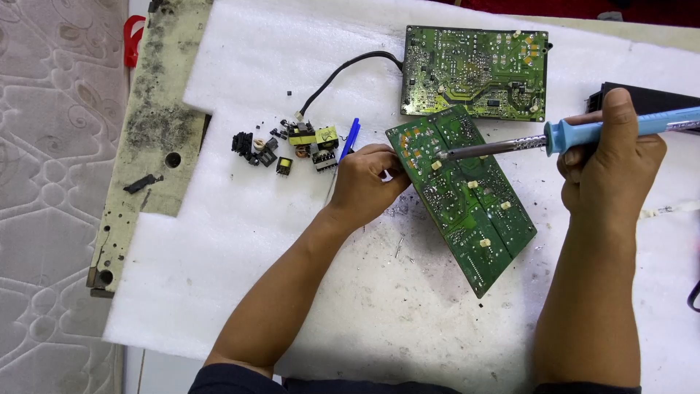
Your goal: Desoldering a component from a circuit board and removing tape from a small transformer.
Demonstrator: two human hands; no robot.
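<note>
Gripping soldering iron (583,135), right hand (609,164) — tip on circuit board (463,197); left hand (364,182) clasping board's left edge.

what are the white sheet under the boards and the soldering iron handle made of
White sheet: looks like soft packing foam, matte, with a fuzzy pitted surface and rough-cut edges. Soldering iron handle in the right hand: probably moulded plastic, smooth light blue with a slight sheen; its shaft looks like bare grey metal.

White foam sheet (240,241) over worn, stained board (157,109); quilted patterned fabric (51,182) left.
</note>
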